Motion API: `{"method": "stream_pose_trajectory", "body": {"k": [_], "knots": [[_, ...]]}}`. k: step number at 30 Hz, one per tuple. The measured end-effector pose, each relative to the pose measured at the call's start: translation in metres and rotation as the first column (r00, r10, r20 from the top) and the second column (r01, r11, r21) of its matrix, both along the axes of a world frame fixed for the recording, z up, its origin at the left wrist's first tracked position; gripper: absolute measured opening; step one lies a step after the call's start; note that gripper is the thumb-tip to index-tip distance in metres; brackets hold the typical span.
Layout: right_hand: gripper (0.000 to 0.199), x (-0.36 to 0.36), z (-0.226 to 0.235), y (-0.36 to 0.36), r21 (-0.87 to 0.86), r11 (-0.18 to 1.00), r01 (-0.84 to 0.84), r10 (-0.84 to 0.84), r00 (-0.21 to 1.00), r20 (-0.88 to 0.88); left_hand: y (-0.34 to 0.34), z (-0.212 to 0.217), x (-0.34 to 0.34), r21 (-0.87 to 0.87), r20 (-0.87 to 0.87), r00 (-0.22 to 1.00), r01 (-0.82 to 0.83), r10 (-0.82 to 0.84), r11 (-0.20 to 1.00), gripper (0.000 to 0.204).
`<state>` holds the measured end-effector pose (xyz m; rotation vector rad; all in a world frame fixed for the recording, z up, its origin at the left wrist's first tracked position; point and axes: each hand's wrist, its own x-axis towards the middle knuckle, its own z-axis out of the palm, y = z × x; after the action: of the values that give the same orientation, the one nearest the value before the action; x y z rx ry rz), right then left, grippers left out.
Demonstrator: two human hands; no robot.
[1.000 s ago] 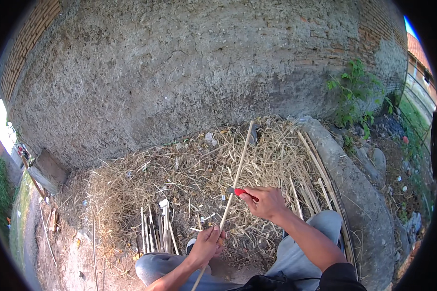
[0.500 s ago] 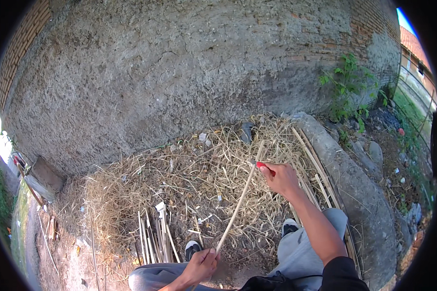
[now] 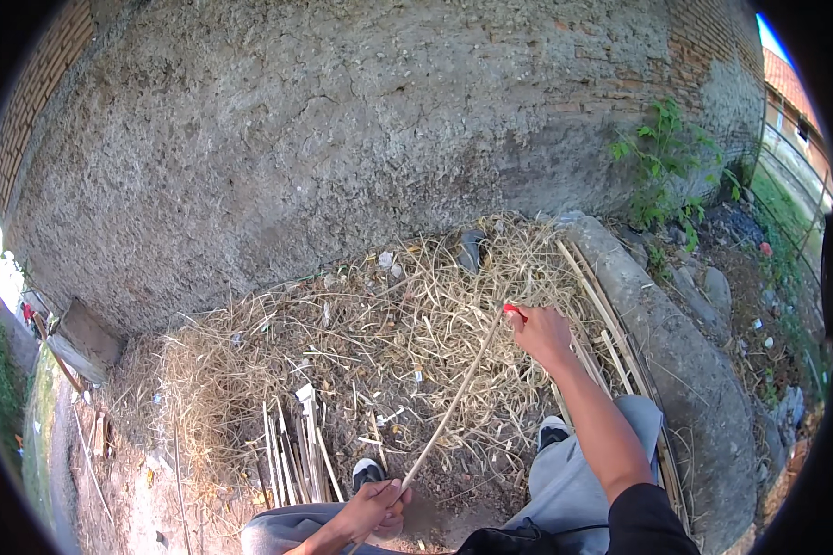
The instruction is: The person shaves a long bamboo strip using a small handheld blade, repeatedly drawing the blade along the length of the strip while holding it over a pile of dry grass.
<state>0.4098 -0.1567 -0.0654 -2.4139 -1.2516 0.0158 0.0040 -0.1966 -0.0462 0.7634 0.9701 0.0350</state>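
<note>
A long, thin pale strip, like split bamboo, slants across the middle, from near my lap up to the far right. My left hand is closed round its near part, just above my left leg. Out in front, my right hand grips a small red-handled tool. The tool's dark head meets the strip at its far end; I cannot make out its blade or exact kind. Fingers of the right hand are curled round the handle and hide most of it.
Curly pale shavings cover the ground before a rough plastered wall. A bundle of split strips lies by my left shoe. Longer strips lie along a stone kerb on the right. A green plant grows there.
My right hand and the tool have shifted slightly right. The strip no longer sticks out beyond the tool. My left hand has moved a little left and down, along with the strip.
</note>
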Motion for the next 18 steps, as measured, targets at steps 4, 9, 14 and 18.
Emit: {"method": "stream_pose_trajectory", "body": {"k": [4, 9, 14, 18], "knots": [[0.037, 0.052, -0.021, -0.008, 0.038, 0.955, 0.293, -0.287, 0.951, -0.113, 0.000, -0.001, -0.006, 0.088, -0.058, 0.993, 0.108, -0.103, 0.990, 0.034], [0.038, 0.010, 0.020, -0.011, -0.077, 0.992, 0.099, -0.109, 0.985, -0.135, 0.009, -0.040, -0.004, 0.098, -0.069, 0.997, 0.026, -0.019, 0.995, 0.036], [0.036, -0.022, 0.071, -0.038, -0.551, 0.789, -0.272, 0.300, 0.953, -0.041, 0.018, -0.042, 0.025, 0.041, -0.046, 0.996, -0.072, 0.074, 0.997, 0.036], [0.019, -0.047, 0.088, -0.042, -0.325, 0.897, -0.298, 0.290, 0.954, -0.074, 0.018, -0.036, 0.034, 0.113, -0.058, 0.991, -0.110, 0.117, 0.988, 0.035]]}}
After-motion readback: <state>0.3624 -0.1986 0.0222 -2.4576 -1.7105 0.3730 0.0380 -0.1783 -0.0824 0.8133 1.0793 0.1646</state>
